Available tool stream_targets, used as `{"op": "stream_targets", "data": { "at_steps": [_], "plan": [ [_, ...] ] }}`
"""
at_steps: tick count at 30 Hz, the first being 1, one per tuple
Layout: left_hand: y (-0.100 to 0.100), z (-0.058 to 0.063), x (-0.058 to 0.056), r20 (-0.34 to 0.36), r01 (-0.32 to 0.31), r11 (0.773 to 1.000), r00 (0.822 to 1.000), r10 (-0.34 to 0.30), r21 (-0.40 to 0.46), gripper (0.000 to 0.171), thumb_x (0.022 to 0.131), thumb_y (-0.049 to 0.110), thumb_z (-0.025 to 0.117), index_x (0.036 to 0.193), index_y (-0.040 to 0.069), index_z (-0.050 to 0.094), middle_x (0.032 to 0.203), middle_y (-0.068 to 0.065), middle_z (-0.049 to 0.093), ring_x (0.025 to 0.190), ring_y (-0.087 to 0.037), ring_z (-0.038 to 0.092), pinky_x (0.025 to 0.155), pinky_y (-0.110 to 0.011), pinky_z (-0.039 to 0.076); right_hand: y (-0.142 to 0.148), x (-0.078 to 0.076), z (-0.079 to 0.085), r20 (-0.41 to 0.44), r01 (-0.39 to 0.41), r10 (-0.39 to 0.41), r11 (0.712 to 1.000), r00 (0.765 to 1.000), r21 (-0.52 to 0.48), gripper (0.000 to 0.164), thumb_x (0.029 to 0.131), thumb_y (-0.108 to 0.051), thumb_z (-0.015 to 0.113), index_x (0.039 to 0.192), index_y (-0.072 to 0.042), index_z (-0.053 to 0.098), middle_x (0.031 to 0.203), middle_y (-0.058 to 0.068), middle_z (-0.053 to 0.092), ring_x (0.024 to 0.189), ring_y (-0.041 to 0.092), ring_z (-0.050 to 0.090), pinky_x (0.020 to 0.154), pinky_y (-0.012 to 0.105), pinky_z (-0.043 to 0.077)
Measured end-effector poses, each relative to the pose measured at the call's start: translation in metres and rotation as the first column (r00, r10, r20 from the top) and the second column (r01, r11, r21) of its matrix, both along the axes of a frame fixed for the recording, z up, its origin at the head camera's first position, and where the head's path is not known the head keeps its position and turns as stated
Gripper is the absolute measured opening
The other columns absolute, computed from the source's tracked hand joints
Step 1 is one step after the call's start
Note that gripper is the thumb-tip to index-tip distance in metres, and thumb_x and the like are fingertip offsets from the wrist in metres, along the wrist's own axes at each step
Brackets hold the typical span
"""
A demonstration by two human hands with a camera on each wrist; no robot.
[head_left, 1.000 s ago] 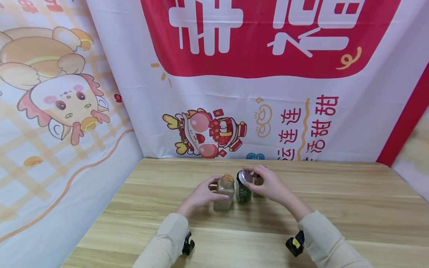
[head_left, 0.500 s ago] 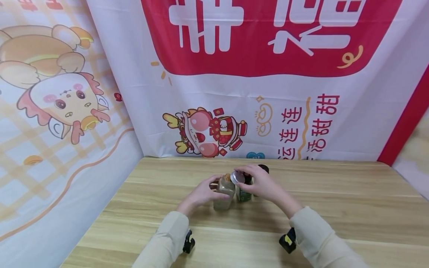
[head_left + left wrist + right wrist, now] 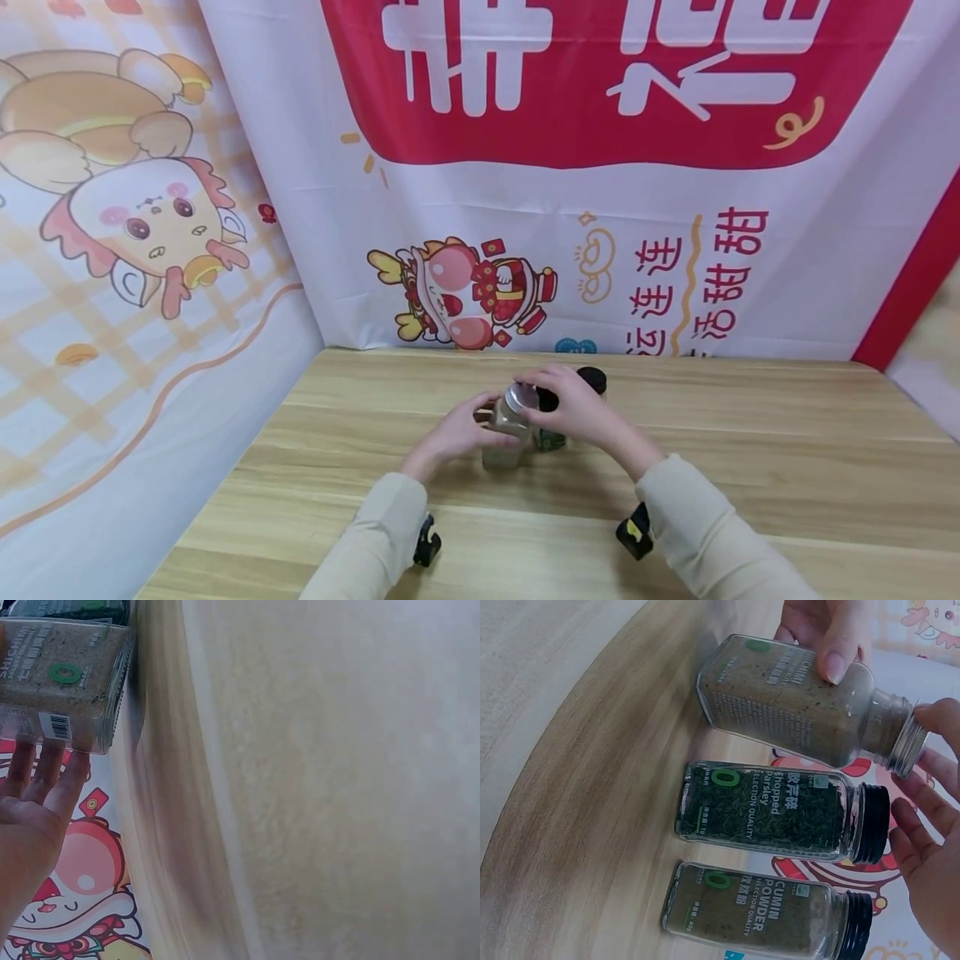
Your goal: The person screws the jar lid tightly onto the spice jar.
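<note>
My left hand (image 3: 457, 432) grips a square glass spice jar (image 3: 787, 701) by its sides, thumb on one face and fingers on another. Brown cumin seasoning fills most of it, and it stands slightly tilted in the right wrist view. On its mouth sits a silver lid (image 3: 519, 398), which my right hand (image 3: 573, 407) pinches between thumb and fingers. Beside it, close to the right hand's fingers, stands a black-capped jar of chopped parsley (image 3: 772, 806). In the left wrist view the gripped jar (image 3: 67, 671) shows its label and barcode.
A black-capped cumin powder jar (image 3: 754, 907) stands beyond the parsley, partly hidden behind the right hand in the head view. The wooden table (image 3: 450, 533) meets a printed cloth backdrop (image 3: 585, 192) at its far edge, with another cloth (image 3: 255, 383) at left.
My right hand has carried the silver lid leftward from above the parsley jar onto the seasoning jar's mouth, covering its orange-brown top. The parsley's black cap has come into view. My left hand keeps its grip.
</note>
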State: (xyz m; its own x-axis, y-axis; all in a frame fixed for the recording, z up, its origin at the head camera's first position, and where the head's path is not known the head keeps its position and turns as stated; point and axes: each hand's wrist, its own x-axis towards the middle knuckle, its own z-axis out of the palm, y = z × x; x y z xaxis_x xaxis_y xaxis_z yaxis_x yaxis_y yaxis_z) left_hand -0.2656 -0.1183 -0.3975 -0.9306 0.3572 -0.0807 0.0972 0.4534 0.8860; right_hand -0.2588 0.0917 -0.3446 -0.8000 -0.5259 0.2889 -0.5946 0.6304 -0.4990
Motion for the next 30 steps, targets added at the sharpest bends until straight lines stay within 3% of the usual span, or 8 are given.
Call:
{"op": "stream_targets", "data": {
  "at_steps": [13,30],
  "plan": [
    [0.0022,-0.0010,-0.0033,0.009,0.001,1.000,1.000,-0.001,-0.024,0.071,0.077,0.028,0.079,0.140,0.020,0.046,0.138,-0.007,0.053,0.127,-0.028,0.049,0.106,-0.050,0.042,-0.0011,-0.0012,0.0002,-0.020,0.016,-0.015,0.998,1.000,0.064,0.042,0.084,-0.022,0.071,0.124,-0.010,0.063,0.125,0.012,0.063,0.120,0.033,0.054,0.103,0.055,0.042],
    [0.0029,0.0006,0.0013,0.034,-0.004,1.000,0.999,0.004,-0.015,0.071,0.079,0.030,0.078,0.141,0.021,0.045,0.141,-0.007,0.051,0.129,-0.030,0.047,0.107,-0.050,0.042,-0.0041,-0.0010,0.0018,-0.041,0.045,-0.042,0.995,0.998,0.085,0.041,0.084,-0.029,0.072,0.120,-0.010,0.065,0.119,0.009,0.066,0.112,0.028,0.057,0.100,0.053,0.043]
  ]
}}
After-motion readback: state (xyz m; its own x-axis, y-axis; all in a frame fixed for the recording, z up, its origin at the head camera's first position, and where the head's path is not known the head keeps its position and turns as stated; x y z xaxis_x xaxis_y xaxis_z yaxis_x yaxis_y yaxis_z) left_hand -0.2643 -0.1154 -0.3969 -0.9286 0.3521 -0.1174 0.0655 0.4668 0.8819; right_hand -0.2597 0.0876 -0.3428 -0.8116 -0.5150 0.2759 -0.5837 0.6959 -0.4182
